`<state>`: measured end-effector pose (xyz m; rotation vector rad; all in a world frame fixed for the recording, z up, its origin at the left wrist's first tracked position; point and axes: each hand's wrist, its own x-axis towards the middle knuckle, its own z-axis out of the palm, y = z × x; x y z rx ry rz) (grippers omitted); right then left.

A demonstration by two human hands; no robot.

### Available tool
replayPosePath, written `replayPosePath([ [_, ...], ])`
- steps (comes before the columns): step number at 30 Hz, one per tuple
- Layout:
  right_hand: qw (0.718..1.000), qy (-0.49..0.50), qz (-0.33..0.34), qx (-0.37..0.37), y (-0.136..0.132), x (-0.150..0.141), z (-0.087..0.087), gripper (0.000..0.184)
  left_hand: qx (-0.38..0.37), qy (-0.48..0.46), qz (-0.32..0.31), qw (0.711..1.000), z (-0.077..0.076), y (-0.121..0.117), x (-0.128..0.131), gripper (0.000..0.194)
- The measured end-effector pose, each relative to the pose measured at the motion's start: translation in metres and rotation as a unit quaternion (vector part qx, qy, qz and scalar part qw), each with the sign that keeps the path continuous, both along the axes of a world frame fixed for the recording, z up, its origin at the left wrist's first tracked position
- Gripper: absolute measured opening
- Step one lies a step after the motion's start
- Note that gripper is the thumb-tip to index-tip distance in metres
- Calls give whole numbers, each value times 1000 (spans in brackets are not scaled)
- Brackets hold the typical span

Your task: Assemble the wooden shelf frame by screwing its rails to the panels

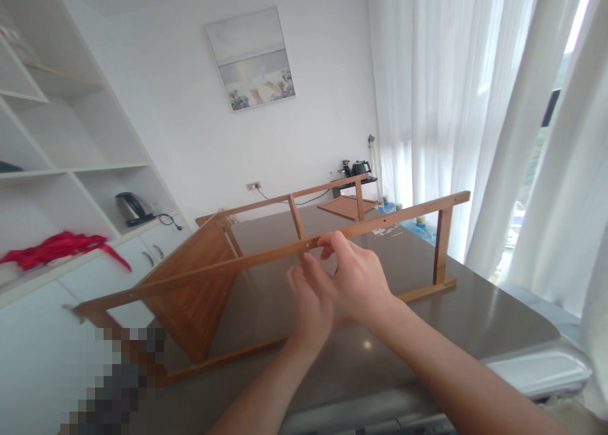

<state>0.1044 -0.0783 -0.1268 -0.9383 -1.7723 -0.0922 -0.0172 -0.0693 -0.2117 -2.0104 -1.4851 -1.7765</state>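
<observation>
A wooden shelf frame (199, 277) lies on its side on a dark tabletop (475, 321). Its long upper rail (403, 216) runs from lower left to upper right. My right hand (356, 277) pinches this rail at its middle, where a small screw or fitting shows at a cross strut. Behind and below it, my left hand (308, 305) has its fingers curled up against the same spot on the rail. What the fingertips hold, if anything, is too small to make out.
White shelving (71, 163) on the left carries a kettle (130, 207) and red cloth (57, 245). A loose wooden panel (349, 207) lies at the table's far end. White curtains (475, 106) hang on the right. A pixelated patch covers the lower left.
</observation>
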Motion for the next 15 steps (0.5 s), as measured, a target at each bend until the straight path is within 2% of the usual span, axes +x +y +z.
replayPosePath([
  [4, 998, -45, -29, 42, 7, -13, 4, 17, 6, -14, -19, 1000, 2, -2, 1, 53],
  [9, 981, -122, -91, 123, 9, -13, 5, 33, -8, -47, -40, 998, -4, 2, -1, 60],
  [15, 966, -168, -170, 100, -4, -15, 13, 32, -5, -75, -52, 996, -8, 5, -1, 62],
])
